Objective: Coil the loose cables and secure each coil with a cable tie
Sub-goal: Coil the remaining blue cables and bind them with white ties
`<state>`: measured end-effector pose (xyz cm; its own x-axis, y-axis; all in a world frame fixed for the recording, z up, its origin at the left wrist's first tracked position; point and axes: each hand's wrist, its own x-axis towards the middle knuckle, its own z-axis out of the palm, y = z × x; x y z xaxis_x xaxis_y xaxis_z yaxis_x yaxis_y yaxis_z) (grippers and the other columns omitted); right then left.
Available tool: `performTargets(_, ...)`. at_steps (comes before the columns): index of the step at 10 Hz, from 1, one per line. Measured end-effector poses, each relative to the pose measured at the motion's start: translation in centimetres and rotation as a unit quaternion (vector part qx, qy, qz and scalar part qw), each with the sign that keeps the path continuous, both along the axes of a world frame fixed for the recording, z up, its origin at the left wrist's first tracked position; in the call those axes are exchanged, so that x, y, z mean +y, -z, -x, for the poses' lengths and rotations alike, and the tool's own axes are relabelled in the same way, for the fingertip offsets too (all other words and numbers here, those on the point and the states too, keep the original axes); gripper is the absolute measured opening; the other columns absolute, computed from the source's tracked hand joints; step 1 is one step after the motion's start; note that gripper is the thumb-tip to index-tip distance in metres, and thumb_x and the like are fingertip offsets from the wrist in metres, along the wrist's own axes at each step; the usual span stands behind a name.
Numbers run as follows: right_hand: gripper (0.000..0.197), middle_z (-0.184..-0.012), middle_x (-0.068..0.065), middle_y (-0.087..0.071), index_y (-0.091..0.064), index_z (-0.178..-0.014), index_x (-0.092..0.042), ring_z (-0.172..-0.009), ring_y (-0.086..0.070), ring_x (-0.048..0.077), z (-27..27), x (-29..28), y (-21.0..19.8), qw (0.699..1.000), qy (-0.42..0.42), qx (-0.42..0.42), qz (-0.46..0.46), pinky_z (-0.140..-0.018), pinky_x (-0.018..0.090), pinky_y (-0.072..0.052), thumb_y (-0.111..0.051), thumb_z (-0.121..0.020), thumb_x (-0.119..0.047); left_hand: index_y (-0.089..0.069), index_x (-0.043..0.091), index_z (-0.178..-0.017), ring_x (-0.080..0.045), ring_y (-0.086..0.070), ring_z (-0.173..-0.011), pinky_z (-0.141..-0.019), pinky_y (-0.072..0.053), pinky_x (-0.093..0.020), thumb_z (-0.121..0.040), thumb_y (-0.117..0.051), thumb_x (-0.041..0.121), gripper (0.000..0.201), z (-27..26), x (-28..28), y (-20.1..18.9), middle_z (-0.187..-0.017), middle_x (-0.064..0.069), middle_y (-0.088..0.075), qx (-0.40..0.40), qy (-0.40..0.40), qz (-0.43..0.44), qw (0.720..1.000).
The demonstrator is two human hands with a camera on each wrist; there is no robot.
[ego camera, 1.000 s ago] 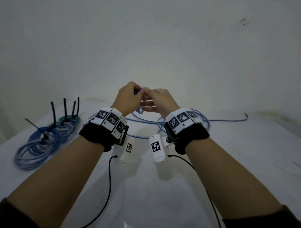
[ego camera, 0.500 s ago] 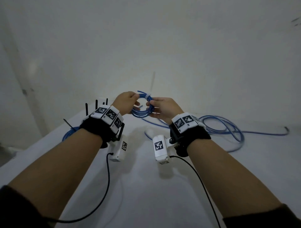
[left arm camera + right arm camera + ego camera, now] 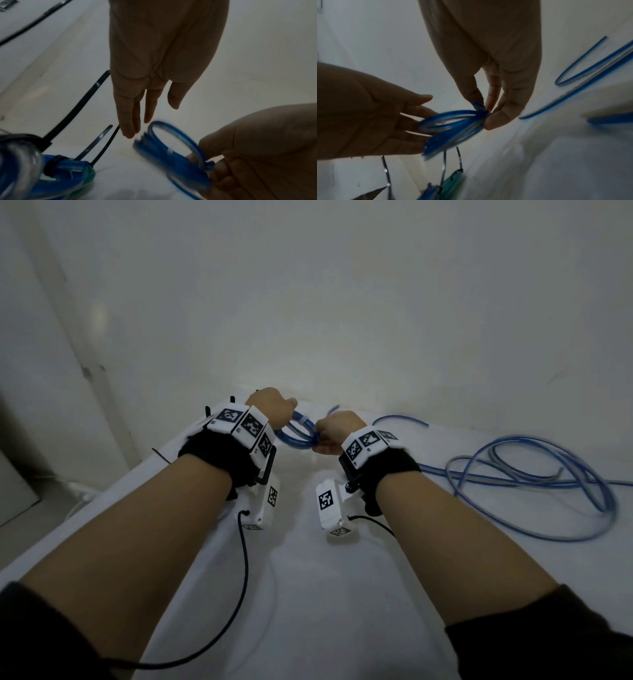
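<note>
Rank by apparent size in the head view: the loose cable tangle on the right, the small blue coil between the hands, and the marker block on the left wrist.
1. loose cable tangle, by far the widest.
2. and 3. marker block and small blue coil look alike; hands hide part of the coil, so no ranking.

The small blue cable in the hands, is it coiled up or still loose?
Coiled. The small blue cable forms several stacked loops; the right hand pinches one side, and the left hand has straight fingers beside it.

White table (image 3: 325, 594); loose blue cables (image 3: 534, 474)
</note>
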<state>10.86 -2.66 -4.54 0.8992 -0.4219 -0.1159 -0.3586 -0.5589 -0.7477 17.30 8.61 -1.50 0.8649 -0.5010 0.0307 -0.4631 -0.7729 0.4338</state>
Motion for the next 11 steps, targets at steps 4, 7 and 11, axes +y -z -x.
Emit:
performTargets(4,0.028,-0.102,0.022,-0.063,-0.056,-0.112,0.008,-0.077,-0.063,0.029,1.9,-3.6,1.2,0.99,0.063,0.027,-0.119,-0.075,0.037,-0.058,-0.06,-0.087,-0.004,-0.067,-0.006,-0.1,-0.033,-0.065,-0.098,-0.086,-0.054,-0.039,-0.09,-0.049,0.018,0.031,1.9,-1.7,-0.1,-0.101,-0.019,-0.07,0.058,0.035,0.074,0.995)
performTargets(7,0.027,-0.086,0.003,-0.069,-0.072,-0.098,-0.012,-0.073,-0.063,0.018,11.8,-6.6,-0.7,0.922,-0.122,0.274,0.244,-0.069,0.029,-0.054,-0.072,-0.078,-0.03,-0.068,0.001,-0.102,-0.027,-0.064,-0.093,-0.074,-0.051,-0.029,-0.091,-0.053,0.017,0.025,7.2,-4.7,0.2,-0.102,-0.017,-0.069,0.055,0.174,0.03,0.983)
performTargets(11,0.007,-0.083,-0.005,-0.067,-0.063,-0.078,-0.03,-0.08,-0.059,0.01,19.3,-9.6,-0.7,0.955,-0.175,0.16,0.177,-0.078,0.026,-0.048,-0.063,-0.085,-0.028,-0.061,0.015,-0.119,-0.016,-0.051,-0.113,-0.097,-0.035,-0.025,-0.097,-0.044,0.031,0.032,12.3,-6.0,2.8,-0.126,-0.002,-0.058,0.058,0.292,-0.17,0.94)
